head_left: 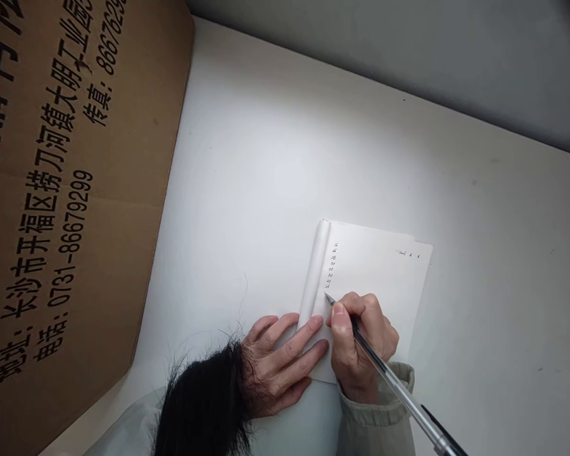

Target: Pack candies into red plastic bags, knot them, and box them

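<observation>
A folded white sheet of paper lies on the white table, with a short column of handwritten numbers down its left side. My right hand is closed around a clear-barrelled pen, whose tip touches the paper just below the last number. My left hand lies flat with its fingers stretched out, pressing the paper's lower left corner beside the rolled fold. A black furry cuff covers my left wrist.
A large brown cardboard sheet printed with black Chinese characters and phone numbers covers the left side. A grey wall runs along the table's far edge.
</observation>
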Demonstrator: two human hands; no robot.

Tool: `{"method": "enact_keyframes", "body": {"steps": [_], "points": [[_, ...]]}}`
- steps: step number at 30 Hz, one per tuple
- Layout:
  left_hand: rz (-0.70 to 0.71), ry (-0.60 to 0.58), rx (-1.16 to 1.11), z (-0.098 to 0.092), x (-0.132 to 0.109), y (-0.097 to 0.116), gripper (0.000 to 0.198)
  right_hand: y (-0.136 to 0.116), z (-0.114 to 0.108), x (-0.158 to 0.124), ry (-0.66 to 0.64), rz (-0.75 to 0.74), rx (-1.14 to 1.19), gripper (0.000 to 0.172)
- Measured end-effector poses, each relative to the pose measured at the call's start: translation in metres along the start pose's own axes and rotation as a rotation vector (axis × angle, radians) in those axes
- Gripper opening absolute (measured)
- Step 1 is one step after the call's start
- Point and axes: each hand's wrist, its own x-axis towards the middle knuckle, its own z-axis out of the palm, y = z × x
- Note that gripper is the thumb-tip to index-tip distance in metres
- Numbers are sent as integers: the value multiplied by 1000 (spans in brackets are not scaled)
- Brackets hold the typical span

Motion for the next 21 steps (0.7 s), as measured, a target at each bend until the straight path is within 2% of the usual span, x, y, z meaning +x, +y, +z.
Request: {"method": "enact_keyframes", "body": {"steps": [6,21], "points": [[4,-16,2,-1,0,-1,31,2,0,-5,32,67,56,19],[-5,-5,3,-1,1,1,30,2,2,-6,51,73,29,20]]}}
